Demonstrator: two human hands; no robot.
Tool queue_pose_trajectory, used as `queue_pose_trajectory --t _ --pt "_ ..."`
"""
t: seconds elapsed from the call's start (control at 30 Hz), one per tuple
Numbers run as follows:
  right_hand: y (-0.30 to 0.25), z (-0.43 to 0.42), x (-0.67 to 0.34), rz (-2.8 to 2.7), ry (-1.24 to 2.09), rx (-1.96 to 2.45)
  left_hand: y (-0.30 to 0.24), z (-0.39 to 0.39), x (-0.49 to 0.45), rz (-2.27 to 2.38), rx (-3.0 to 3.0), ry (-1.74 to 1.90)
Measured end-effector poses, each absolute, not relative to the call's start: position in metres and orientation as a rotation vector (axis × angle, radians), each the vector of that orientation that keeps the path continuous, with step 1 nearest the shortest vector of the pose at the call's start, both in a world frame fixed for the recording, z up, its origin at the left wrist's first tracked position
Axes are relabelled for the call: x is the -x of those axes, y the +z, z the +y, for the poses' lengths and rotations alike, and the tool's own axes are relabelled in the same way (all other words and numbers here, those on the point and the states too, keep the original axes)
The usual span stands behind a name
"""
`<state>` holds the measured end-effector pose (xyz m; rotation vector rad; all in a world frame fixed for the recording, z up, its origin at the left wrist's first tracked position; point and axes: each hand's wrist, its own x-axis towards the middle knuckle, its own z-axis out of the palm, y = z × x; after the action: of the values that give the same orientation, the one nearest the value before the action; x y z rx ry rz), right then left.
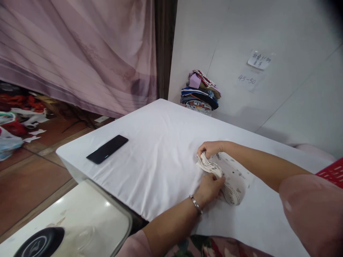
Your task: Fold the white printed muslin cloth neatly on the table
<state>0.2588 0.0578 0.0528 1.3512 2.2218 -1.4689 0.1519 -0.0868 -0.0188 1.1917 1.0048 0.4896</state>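
Observation:
A folded piece of white cloth (234, 175) with small dark prints lies on the white-covered table (160, 142), its many layers showing along the side that faces left. My right hand (211, 148) is closed around the far end of those layers. Nearer to me, my left hand (210, 187), with a silver bracelet at the wrist, pinches the layered edge around its middle. The near end of the cloth curves round in a rolled fold. Some fingertips of both hands are hidden by the cloth.
A black phone (107, 149) lies on the table's left part. Folded clothes (199, 92) are stacked beyond the far edge, by the wall. A red basket (332, 173) stands at the right. A cream surface with a black round object (40, 242) is at lower left. A pink curtain (107, 46) hangs behind.

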Motion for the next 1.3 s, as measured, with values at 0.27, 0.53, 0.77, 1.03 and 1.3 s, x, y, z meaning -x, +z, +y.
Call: queue_pose_trajectory --t 0.27,0.53,0.77,1.03,1.3 --pt "0.06 0.053 -0.256 2.235 -1.365 -1.408 -0.014 -0.074 -0.134 0.914 -1.085 0.461" --pt "0.068 0.049 -0.262 2.313 -1.401 -1.37 -0.008 -0.047 -0.118 0.92 -0.587 0.806" --pt "0.078 0.045 -0.26 2.266 -1.398 -1.388 -0.013 -0.029 -0.128 1.119 -0.707 0.874" --pt "0.074 0.048 -0.261 2.273 -1.458 -1.356 -0.011 -0.015 -0.119 1.266 -0.918 0.932" --pt "0.062 0.058 -0.258 2.372 -1.377 -1.301 -0.02 -0.017 -0.118 1.139 -0.903 0.985"
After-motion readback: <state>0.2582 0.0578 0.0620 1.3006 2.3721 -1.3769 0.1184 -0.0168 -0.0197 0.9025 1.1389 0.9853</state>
